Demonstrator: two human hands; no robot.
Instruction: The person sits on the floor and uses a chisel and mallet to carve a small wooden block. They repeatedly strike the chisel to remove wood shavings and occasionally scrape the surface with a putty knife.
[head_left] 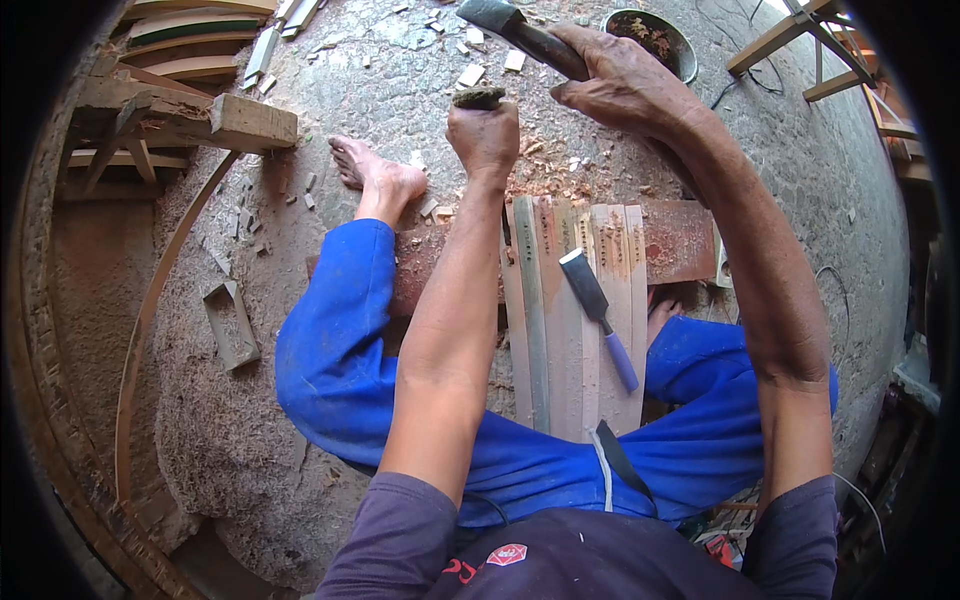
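currently, the left hand (483, 140) is closed in a fist around a dark, rough-topped object (478, 98); only its upper end shows above the fingers, and its kind cannot be told. the right hand (628, 82) is closed around a dark, hammer-like tool (530, 42), its head pointing to the upper left. both hands are raised beyond the far ends of the strips and stand apart from each other.

nearer the body, a row of long, flat, pale wooden strips (565, 350) lies side by side across a low, reddish-brown wooden worktop (685, 238), between the knees. small dark marks run in rows along the far ends of several strips. on top of them rests a flat-bladed chisel with a light purple handle (603, 322), set at a slant, blade end away from the body.

outward, wood shavings and small offcuts are scattered over the grey, rough floor (850, 200). a round, dark bucket (686, 58) containing shavings stands near the right hand. at left, a grey, rectangular, hollow block (250, 350) lies near a thick, squared wooden beam (255, 122) and a long, curved wooden strip (142, 330).
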